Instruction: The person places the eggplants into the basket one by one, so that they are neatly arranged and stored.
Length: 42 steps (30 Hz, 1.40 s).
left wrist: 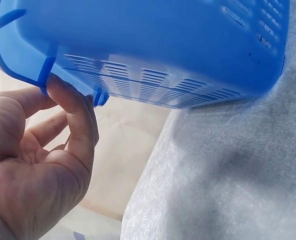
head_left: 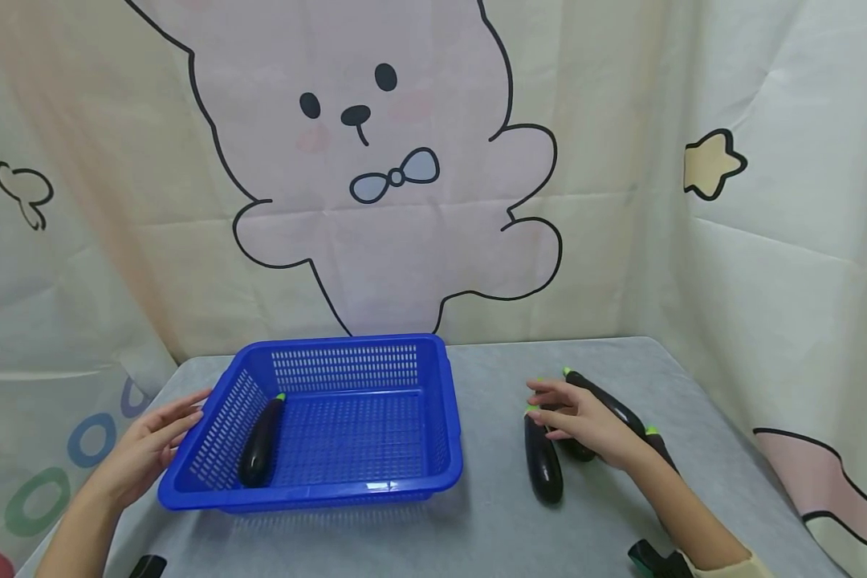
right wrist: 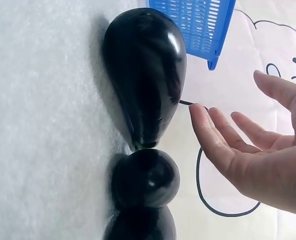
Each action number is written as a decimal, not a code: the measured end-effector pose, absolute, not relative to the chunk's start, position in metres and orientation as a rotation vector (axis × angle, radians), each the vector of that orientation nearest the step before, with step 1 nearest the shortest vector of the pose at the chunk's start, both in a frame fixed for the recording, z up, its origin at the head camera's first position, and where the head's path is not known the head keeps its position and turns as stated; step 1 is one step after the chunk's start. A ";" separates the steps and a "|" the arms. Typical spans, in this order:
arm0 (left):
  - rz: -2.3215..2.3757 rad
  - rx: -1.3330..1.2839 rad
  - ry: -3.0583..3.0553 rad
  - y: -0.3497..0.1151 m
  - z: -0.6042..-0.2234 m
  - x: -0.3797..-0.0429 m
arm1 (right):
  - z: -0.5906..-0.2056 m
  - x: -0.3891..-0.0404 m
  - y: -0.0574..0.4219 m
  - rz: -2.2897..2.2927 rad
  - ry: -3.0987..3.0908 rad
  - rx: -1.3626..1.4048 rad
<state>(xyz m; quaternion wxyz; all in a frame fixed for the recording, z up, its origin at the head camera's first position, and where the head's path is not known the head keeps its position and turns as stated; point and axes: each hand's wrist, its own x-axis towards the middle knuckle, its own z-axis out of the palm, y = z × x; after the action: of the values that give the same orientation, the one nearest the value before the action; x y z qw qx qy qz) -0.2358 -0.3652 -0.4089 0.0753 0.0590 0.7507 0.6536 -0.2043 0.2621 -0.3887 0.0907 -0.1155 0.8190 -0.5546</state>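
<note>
A blue plastic basket (head_left: 444,433) sits on the table with one dark eggplant (head_left: 262,443) lying along its left side. At the basket's left rim is my left hand (head_left: 140,449); in the left wrist view its bent fingertips touch the rim's edge. My right hand (head_left: 585,421) hovers over several eggplants on the right, fingers loosely extended and holding nothing. Nearest to it lies an eggplant (head_left: 544,461) with its green end under the fingertips. Another eggplant (head_left: 576,451) is partly hidden beneath the hand, and a long eggplant (head_left: 610,403) lies behind it.
One more eggplant (head_left: 662,448) is partly covered by the right forearm. The grey table (head_left: 506,530) is backed by a printed curtain (head_left: 592,241) with a cartoon bear. Black wrist gear (head_left: 653,558) shows at the front edge.
</note>
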 end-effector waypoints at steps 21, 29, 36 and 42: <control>1.936 0.173 2.255 -0.365 -0.407 -0.237 | -0.396 -0.198 0.277 -1.581 2.430 -0.254; 1.968 0.187 2.224 -0.368 -0.409 -0.235 | -0.401 -0.200 0.272 -1.595 2.444 -0.313; 1.989 0.200 2.206 -0.368 -0.410 -0.236 | -0.407 -0.201 0.264 -1.545 2.537 -0.310; 2.003 0.236 2.192 -0.367 -0.410 -0.237 | -0.413 -0.201 0.257 -1.484 2.617 -0.344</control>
<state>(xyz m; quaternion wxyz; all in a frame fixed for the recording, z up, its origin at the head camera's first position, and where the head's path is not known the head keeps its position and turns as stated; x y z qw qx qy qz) -0.2368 -0.3673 -0.4101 0.0814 0.0790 0.7335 0.6701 -0.2014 0.2566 -0.4125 0.0567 -0.1133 0.8629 -0.4892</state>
